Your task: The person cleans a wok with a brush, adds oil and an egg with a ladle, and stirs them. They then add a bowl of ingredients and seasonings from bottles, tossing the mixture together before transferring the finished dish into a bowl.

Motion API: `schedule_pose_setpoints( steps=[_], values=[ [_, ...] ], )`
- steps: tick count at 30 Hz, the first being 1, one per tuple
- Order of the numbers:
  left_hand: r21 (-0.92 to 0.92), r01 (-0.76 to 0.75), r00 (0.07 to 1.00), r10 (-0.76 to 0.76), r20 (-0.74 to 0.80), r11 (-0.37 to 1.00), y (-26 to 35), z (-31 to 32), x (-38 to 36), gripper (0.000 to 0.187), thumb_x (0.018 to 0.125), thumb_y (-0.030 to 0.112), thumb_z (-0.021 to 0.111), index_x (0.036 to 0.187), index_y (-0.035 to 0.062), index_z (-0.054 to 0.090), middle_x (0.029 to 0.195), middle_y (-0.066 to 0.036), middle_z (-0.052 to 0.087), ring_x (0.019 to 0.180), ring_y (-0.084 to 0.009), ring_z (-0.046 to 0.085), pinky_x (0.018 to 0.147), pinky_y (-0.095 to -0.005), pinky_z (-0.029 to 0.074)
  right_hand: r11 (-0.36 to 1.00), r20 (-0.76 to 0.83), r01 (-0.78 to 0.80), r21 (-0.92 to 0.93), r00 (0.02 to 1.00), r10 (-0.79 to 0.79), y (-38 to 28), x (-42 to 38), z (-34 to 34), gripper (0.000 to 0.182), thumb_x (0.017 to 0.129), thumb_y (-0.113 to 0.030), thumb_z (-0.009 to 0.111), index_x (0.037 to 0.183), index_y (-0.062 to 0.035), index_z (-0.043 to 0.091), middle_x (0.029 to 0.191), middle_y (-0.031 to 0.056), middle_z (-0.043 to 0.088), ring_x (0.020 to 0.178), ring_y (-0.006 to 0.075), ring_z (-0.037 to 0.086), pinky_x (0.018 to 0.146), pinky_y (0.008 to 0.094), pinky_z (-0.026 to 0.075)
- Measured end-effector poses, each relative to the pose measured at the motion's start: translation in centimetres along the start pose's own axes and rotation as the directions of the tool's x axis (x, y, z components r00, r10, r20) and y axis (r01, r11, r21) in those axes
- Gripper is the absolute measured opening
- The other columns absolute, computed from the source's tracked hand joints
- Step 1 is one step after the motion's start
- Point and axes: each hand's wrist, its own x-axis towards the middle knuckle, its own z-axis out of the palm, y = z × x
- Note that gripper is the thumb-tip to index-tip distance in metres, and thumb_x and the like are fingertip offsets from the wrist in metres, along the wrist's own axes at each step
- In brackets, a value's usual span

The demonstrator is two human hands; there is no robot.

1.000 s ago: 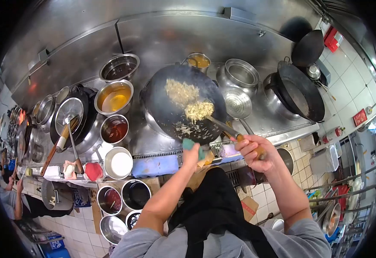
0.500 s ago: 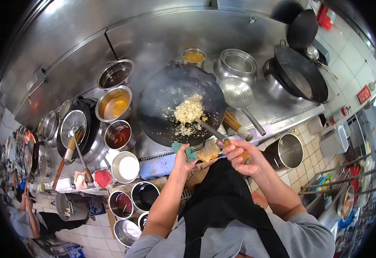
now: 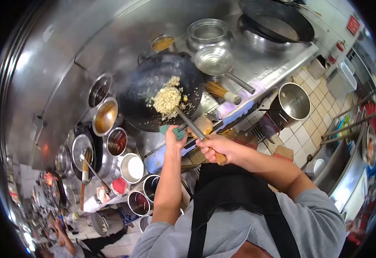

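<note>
My left hand (image 3: 173,141) is closed around the metal handle of a black wok (image 3: 140,84), with a folded green cloth (image 3: 177,132) between. In my right hand (image 3: 213,146) is the wooden grip of a long metal ladle (image 3: 192,124). Its shaft slants down into a heap of fried rice (image 3: 167,101) in the wok, and the rice covers its head. Loose grains are scattered over the wok's dark surface, which is tilted towards me.
A perforated strainer (image 3: 214,60) and a bamboo brush (image 3: 222,92) lie right of the wok. Left of it stand a bowl of amber liquid (image 3: 105,117), a pot of red sauce (image 3: 117,142) and a white-filled pot (image 3: 132,168). A tall steel pot (image 3: 294,102) stands at right. Another person (image 3: 63,243) is at lower left.
The view has turned and shifted, so the wok and counter sit further left and tilted. The rice has gathered nearer the wok's left middle, and the ladle points more steeply. Both grips are unchanged.
</note>
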Motion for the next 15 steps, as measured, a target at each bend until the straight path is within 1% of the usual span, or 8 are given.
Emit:
schedule_pose_setpoints(
  steps=[2,4,5,6,8,12,13,15],
  values=[
    [-0.053,0.027,0.994,-0.021,0.110,0.998,0.6,1.2,-2.6,0.008,0.080,0.014,0.056,0.079,0.0081,0.052,0.074,-0.007,0.057,0.064,-0.0210,0.056,0.055,-0.0322,0.046,0.998,-0.006,-0.011,0.056,1.000,0.011,-1.2,-2.9,0.2,0.016,0.097,-0.018,0.051,0.083,-0.0118,0.046,0.060,-0.0057,0.041,0.044,0.0028,0.039,0.040,0.0227,0.039],
    [-0.035,0.091,0.995,-0.090,0.031,0.995,-1.1,2.2,-6.1,0.011,0.077,0.013,0.061,0.083,0.0076,0.054,0.076,-0.008,0.058,0.068,-0.0199,0.057,0.057,-0.0298,0.048,0.989,0.161,-0.033,0.142,0.987,0.010,-1.1,-7.3,-1.1,0.020,0.097,-0.018,0.051,0.079,-0.0115,0.046,0.059,-0.0061,0.040,0.043,0.0031,0.040,0.038,0.0234,0.039],
    [-0.011,0.163,0.987,-0.163,0.019,0.987,-2.4,3.1,-9.0,0.014,0.076,0.012,0.063,0.084,0.0084,0.053,0.076,-0.007,0.058,0.068,-0.0202,0.058,0.057,-0.0286,0.047,0.967,0.158,-0.030,0.254,0.987,-0.011,0.7,-10.3,-2.0,0.011,0.096,-0.017,0.052,0.090,-0.0087,0.050,0.060,-0.0057,0.041,0.041,0.0035,0.040,0.036,0.0224,0.038],
    [0.022,0.175,0.984,-0.174,-0.026,0.984,-4.0,4.1,-12.0,0.017,0.076,0.012,0.064,0.087,0.0082,0.053,0.078,-0.008,0.059,0.068,-0.0204,0.058,0.057,-0.0283,0.047,0.980,0.100,0.105,0.167,0.987,-0.122,2.6,-14.1,-2.3,0.013,0.096,-0.016,0.052,0.106,-0.0074,0.051,0.062,-0.0054,0.042,0.042,0.0037,0.040,0.036,0.0211,0.037],
    [0.084,0.279,0.959,-0.282,0.036,0.957,-8.8,3.1,-15.4,0.018,0.076,0.011,0.065,0.089,0.0095,0.052,0.078,-0.008,0.060,0.069,-0.0204,0.059,0.056,-0.0312,0.047,0.935,0.168,0.162,0.314,0.960,-0.223,7.2,-21.1,-4.8,0.030,0.096,-0.015,0.053,0.124,-0.0087,0.046,0.067,-0.0009,0.044,0.044,0.0036,0.039,0.035,0.0201,0.035],
    [0.442,0.407,0.841,-0.517,0.161,0.799,-17.1,3.7,-20.4,0.013,0.077,0.018,0.062,0.083,0.0069,0.058,0.077,-0.009,0.059,0.064,-0.0198,0.054,0.054,-0.0324,0.046,0.872,-0.132,0.368,0.322,0.930,-0.344,16.0,-32.4,-6.2,0.039,0.097,-0.017,0.052,0.133,-0.0131,0.041,0.068,-0.0005,0.043,0.045,0.0031,0.039,0.036,0.0197,0.035],
    [0.510,0.458,0.793,-0.594,0.135,0.728,-12.6,3.0,-19.7,0.015,0.075,0.019,0.061,0.081,0.0061,0.058,0.075,-0.008,0.060,0.066,-0.0205,0.056,0.056,-0.0347,0.048,0.860,-0.129,0.426,0.280,0.905,-0.406,16.7,-30.1,-3.0,0.043,0.097,-0.018,0.051,0.137,-0.0156,0.037,0.068,-0.0011,0.043,0.045,0.0031,0.039,0.036,0.0196,0.036],
    [0.594,0.554,0.690,-0.721,0.064,0.583,-15.7,5.8,-20.3,0.019,0.073,0.020,0.061,0.083,0.0041,0.058,0.075,-0.008,0.060,0.063,-0.0194,0.055,0.054,-0.0299,0.047,0.792,-0.327,0.568,0.222,0.809,-0.489,20.3,-31.0,-1.9,0.022,0.097,-0.017,0.050,0.116,-0.0134,0.041,0.068,-0.0021,0.043,0.047,0.0034,0.041,0.037,0.0209,0.038]
  ],
)
